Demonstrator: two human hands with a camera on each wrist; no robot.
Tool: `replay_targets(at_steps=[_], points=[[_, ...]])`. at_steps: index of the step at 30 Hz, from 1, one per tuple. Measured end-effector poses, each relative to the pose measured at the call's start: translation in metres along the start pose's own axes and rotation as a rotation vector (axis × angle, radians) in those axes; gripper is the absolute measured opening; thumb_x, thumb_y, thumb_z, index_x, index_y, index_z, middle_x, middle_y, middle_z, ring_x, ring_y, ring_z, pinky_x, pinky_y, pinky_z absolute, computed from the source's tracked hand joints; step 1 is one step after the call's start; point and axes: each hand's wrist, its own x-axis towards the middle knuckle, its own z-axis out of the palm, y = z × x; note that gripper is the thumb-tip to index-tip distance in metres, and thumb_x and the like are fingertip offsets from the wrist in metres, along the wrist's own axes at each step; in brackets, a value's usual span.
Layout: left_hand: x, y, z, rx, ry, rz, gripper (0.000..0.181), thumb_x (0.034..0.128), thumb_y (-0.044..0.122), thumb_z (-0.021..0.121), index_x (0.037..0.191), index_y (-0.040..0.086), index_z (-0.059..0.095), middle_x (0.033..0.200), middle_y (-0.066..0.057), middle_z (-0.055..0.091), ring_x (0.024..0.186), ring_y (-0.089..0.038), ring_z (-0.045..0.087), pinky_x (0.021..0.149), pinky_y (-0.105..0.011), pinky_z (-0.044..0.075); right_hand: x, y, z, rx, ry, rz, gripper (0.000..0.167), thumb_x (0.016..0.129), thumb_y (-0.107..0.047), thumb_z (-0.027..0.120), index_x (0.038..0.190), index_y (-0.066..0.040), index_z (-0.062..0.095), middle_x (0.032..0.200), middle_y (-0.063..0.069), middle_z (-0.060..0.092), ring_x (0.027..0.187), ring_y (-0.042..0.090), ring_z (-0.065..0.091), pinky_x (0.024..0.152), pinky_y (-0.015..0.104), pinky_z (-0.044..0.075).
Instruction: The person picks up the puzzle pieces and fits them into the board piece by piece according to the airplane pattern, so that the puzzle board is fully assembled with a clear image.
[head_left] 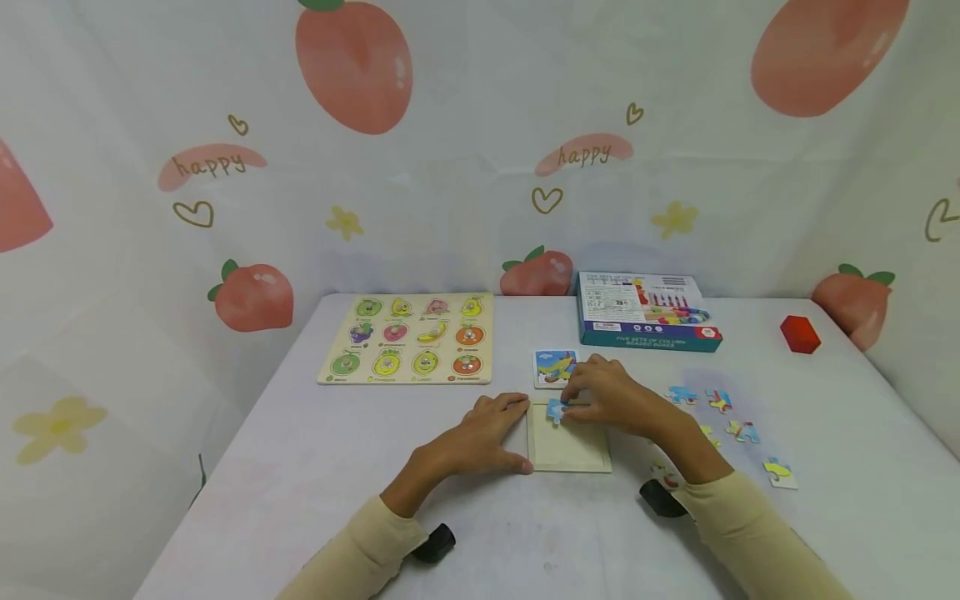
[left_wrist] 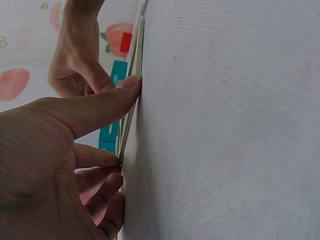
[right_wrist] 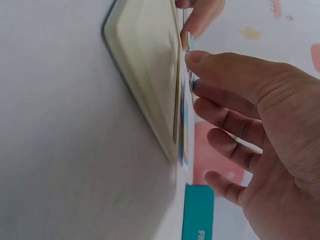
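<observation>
In the head view, a pale wooden tray (head_left: 570, 454) lies on the table, its recess bare. My left hand (head_left: 480, 437) holds its left side, with the thumb at the near corner and the fingers at the far one; the left wrist view shows the thumb (left_wrist: 131, 85) on the tray's edge. Between thumb and fingers, my right hand (head_left: 611, 398) pinches a blue puzzle piece (head_left: 555, 411) over the tray's upper left part. The right wrist view shows that piece (right_wrist: 190, 60) edge-on, above the tray (right_wrist: 145, 65). Behind the tray lies a picture card (head_left: 553, 367).
Several loose puzzle pieces (head_left: 743, 431) lie right of the tray, some partly behind my right forearm. A fruit board (head_left: 408, 340) lies at the back left. At the back right are a teal and white box (head_left: 648, 333) and a red block (head_left: 800, 334).
</observation>
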Motion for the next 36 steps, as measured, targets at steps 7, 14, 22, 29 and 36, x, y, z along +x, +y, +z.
replay_targets(at_steps=[7, 14, 22, 29, 36], points=[[0.000, 0.000, 0.000, 0.008, 0.000, 0.013, 0.097, 0.0913, 0.046, 0.083, 0.167, 0.010, 0.034, 0.172, -0.002, 0.032, 0.146, -0.026, 0.036, 0.121, -0.047, 0.036, 0.009, -0.010, 0.006, -0.018, -0.011, -0.026, 0.017, 0.090, -0.031, 0.083, 0.101, -0.018, 0.083, 0.116, 0.004, 0.074, 0.119, 0.031, 0.058, 0.097, 0.053, 0.046], [0.000, -0.002, 0.000, 0.019, -0.002, 0.022, 0.096, 0.0921, 0.047, 0.082, 0.167, 0.010, 0.033, 0.172, -0.002, 0.032, 0.146, -0.027, 0.036, 0.122, -0.047, 0.035, 0.012, -0.014, 0.009, -0.028, -0.025, -0.030, 0.017, 0.092, -0.029, 0.083, 0.103, -0.015, 0.083, 0.125, 0.011, 0.073, 0.131, 0.040, 0.057, 0.105, 0.062, 0.045], [0.000, -0.001, 0.000, 0.022, -0.003, 0.019, 0.096, 0.0921, 0.047, 0.082, 0.167, 0.010, 0.034, 0.172, -0.002, 0.032, 0.146, -0.026, 0.037, 0.121, -0.047, 0.036, 0.010, -0.014, 0.009, -0.027, -0.019, -0.035, 0.018, 0.091, -0.026, 0.085, 0.105, -0.014, 0.084, 0.126, 0.012, 0.073, 0.131, 0.041, 0.058, 0.109, 0.065, 0.044], [0.000, 0.000, 0.000, 0.030, 0.002, 0.019, 0.095, 0.0922, 0.047, 0.082, 0.166, 0.010, 0.035, 0.172, -0.002, 0.033, 0.144, -0.026, 0.038, 0.119, -0.046, 0.038, 0.010, -0.012, 0.012, 0.001, 0.004, -0.052, 0.014, 0.092, -0.023, 0.085, 0.102, -0.013, 0.084, 0.118, 0.007, 0.075, 0.122, 0.034, 0.063, 0.110, 0.057, 0.048], [0.000, 0.001, 0.002, 0.021, 0.011, 0.017, 0.093, 0.0923, 0.045, 0.082, 0.166, 0.012, 0.036, 0.171, -0.002, 0.034, 0.144, -0.026, 0.038, 0.118, -0.047, 0.037, 0.010, -0.013, 0.012, 0.011, 0.021, -0.069, 0.016, 0.090, -0.021, 0.086, 0.102, -0.011, 0.084, 0.114, 0.006, 0.076, 0.117, 0.032, 0.065, 0.106, 0.054, 0.051]])
